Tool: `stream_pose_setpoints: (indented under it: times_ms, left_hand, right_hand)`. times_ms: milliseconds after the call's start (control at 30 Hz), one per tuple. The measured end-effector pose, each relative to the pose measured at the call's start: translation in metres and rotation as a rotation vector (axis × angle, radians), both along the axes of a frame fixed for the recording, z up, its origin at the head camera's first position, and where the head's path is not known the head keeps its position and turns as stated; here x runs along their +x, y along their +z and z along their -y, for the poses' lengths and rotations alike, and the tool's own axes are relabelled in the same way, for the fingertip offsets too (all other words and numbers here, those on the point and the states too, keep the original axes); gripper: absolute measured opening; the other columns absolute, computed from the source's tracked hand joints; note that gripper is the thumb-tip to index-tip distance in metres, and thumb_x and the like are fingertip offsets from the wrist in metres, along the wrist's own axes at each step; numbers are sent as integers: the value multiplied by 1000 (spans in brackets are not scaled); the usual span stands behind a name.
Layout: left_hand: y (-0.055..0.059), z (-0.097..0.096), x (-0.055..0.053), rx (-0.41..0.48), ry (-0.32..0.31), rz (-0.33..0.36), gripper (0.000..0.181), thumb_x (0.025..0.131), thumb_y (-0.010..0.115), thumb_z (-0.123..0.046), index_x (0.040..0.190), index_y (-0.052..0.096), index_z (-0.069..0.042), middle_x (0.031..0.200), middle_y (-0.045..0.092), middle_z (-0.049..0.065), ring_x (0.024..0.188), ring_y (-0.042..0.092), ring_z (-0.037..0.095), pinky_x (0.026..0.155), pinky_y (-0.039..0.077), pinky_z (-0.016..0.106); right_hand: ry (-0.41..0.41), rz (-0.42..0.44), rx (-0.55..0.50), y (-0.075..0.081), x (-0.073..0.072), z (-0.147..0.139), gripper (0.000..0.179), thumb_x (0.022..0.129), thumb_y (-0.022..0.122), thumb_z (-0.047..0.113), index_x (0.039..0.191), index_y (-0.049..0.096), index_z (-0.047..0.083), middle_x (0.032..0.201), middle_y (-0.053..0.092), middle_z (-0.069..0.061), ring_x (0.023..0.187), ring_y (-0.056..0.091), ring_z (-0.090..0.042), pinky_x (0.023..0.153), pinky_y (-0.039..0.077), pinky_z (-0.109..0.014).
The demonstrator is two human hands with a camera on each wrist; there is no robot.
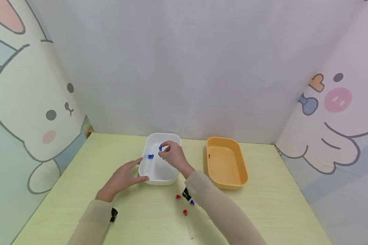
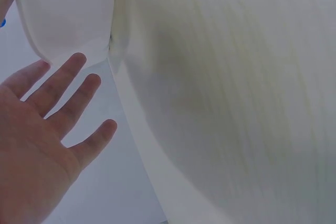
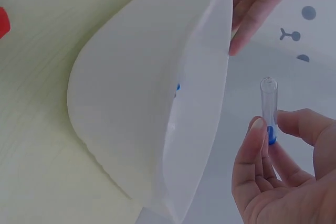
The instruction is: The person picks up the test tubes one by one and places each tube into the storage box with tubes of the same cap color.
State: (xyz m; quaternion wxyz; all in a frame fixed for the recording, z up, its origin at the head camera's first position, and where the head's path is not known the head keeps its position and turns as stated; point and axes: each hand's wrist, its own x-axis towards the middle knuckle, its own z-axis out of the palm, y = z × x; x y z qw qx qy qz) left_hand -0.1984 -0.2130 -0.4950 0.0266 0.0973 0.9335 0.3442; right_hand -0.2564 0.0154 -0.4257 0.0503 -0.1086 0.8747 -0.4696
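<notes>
My right hand (image 1: pixel 172 154) is over the white plastic bin (image 1: pixel 159 173), pinching a small clear tube (image 3: pixel 269 100) by its blue-capped end between thumb and fingers. In the right wrist view the cap is low and the clear end points up. Blue caps (image 1: pixel 151 156) of other tubes show inside the bin. My left hand (image 1: pixel 122 178) is at the bin's left side, thumb near the front corner and fingers spread along the rim. Seen from the left wrist, the fingers (image 2: pixel 63 85) are straight and apart, fingertips right at the bin wall.
An orange bin (image 1: pixel 227 166) stands to the right, with a small red piece (image 1: pixel 209 156) at its left wall. Nearer on the table lie tubes with red caps (image 1: pixel 185 212) and a blue cap (image 1: pixel 192 202), partly beside my right sleeve. A curtain (image 1: pixel 184 75) rises behind the table.
</notes>
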Motion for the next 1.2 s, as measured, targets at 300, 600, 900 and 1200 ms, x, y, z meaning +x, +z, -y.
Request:
stream_pose_setpoints:
  times_ms: [300,600,900,1200]
  left_hand:
    - [1,1,1,12,-4,-12,97,81,82,-59,155,46,-7,155,51,23,143,47,48,112,45,66]
    - [0,1,1,15,-12,-19,97,80,82,-59,154,46,-6,154,52,22,142,49,47,111,46,65]
    - [0,1,1,29,-6,-32,95,81,83,-55,154,46,-5,153,52,25,141,50,48,111,46,65]
    - [-1,1,1,33,-9,-31,96,81,82,-57,154,46,-5,153,53,24,141,50,47,111,46,64]
  right_hand:
    - [-75,119,-60,-18,-13,11,30,91,76,11,119,69,3,83,74,-10,82,76,-33,59,55,-23]
    - [-98,146,-25,-32,-24,20,30,92,76,13,119,69,4,84,74,-8,71,73,-18,60,56,-22]
    - [-149,187,17,-41,-29,30,28,92,77,14,117,69,5,83,75,-8,68,67,-13,61,53,-22]
    - [-195,250,53,-58,-29,32,25,91,77,12,114,70,5,78,73,-7,65,63,-12,60,48,-20]
